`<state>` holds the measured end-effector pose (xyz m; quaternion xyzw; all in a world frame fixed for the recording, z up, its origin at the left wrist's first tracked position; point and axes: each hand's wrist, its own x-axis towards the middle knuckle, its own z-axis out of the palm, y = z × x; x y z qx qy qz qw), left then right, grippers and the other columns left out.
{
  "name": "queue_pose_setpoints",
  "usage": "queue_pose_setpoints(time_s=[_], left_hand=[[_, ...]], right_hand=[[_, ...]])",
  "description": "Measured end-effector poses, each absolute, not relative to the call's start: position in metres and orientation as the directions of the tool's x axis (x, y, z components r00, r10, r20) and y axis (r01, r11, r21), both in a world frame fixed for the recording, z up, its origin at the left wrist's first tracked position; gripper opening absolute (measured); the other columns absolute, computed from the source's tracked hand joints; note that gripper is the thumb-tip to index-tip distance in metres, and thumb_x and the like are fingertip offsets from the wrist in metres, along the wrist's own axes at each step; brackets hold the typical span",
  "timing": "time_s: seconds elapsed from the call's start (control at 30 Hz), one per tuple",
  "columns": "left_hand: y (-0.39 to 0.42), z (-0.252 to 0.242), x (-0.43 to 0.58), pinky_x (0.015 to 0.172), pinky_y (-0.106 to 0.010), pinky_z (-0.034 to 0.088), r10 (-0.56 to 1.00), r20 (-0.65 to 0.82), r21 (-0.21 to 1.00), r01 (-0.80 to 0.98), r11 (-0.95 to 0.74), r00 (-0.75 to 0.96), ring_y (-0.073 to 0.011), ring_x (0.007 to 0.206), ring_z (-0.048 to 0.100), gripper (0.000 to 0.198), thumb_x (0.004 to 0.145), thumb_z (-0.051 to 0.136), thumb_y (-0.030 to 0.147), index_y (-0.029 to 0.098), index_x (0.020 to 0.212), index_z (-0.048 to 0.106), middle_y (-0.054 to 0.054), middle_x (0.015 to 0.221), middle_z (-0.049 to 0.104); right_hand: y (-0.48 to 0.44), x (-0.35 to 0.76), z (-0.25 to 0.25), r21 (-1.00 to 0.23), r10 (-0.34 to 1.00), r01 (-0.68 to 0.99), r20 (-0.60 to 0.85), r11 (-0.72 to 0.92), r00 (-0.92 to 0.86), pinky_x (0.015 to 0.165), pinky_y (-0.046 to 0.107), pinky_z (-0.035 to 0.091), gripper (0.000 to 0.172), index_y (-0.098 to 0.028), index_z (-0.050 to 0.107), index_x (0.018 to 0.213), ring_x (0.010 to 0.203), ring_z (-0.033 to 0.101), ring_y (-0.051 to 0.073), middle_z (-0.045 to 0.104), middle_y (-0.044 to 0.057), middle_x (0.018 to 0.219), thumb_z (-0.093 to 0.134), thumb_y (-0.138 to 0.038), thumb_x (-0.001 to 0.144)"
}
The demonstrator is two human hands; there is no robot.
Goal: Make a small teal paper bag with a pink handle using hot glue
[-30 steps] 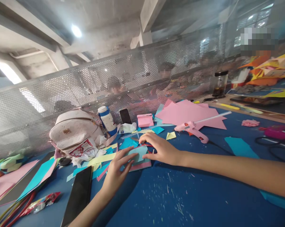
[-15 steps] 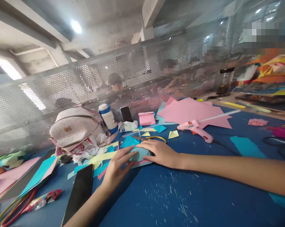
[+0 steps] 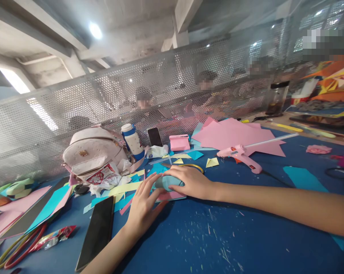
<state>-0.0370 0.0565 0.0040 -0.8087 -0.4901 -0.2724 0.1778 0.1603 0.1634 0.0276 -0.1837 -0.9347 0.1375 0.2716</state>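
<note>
Both hands rest around a small light-blue paper piece at the middle of the blue table. My right hand lies over its right side, fingers and thumb closed on it. At its left edge is my left hand, its fingers apart and fingertips touching the paper. Pink paper shows just below the blue piece. Behind my right hand lie scissors with a yellow handle, partly hidden. Scraps of blue and yellow paper are scattered around.
A pink glue gun lies on the right before pink sheets. A backpack, a bottle and a propped phone stand behind. A dark flat slab is at left. People sit beyond the perforated screen.
The view has shifted slightly, so most objects appear a little further right. The light-blue paper now looks more raised and curved between my hands, with more pink paper showing below it.
</note>
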Motion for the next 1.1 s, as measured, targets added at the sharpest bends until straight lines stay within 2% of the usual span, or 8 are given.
queue_pose_setpoints(time_s=[0.33,0.7,1.1], left_hand=[[0.0559,0.0033,-0.0361,0.103,-0.048,0.043,0.719,0.588,-0.018,0.895,-0.446,0.370,-0.0289,0.134,0.038,0.019,0.085,0.060,0.016,0.023,0.103,0.061,-0.010,0.139,0.045],[0.0564,0.0037,-0.0348,0.103,-0.047,0.044,0.724,0.592,0.037,0.886,-0.462,0.353,-0.0270,0.132,0.041,0.013,0.088,0.056,0.019,0.023,0.099,0.061,-0.008,0.139,0.046],[0.0563,0.0060,-0.0322,0.099,-0.047,0.047,0.711,0.610,0.035,0.884,-0.466,0.350,-0.0275,0.130,0.045,0.012,0.087,0.056,0.016,0.023,0.095,0.062,-0.008,0.136,0.049]], right_hand=[[0.1640,0.1601,0.0234,-0.323,0.402,0.276,0.441,0.905,-0.803,0.088,0.035,0.048,0.039,-0.020,0.057,0.124,0.104,0.060,0.022,0.062,0.007,0.117,0.059,-0.032,0.087],[0.1675,0.1596,0.0208,-0.242,0.332,0.243,0.460,0.939,-0.823,0.089,0.038,0.048,0.042,-0.018,0.055,0.128,0.108,0.058,0.023,0.062,0.010,0.119,0.058,-0.034,0.089],[0.1669,0.1602,0.0268,-0.247,0.325,0.236,0.438,0.940,-0.838,0.088,0.037,0.048,0.038,-0.020,0.054,0.128,0.107,0.059,0.022,0.062,0.009,0.118,0.053,-0.034,0.093]])
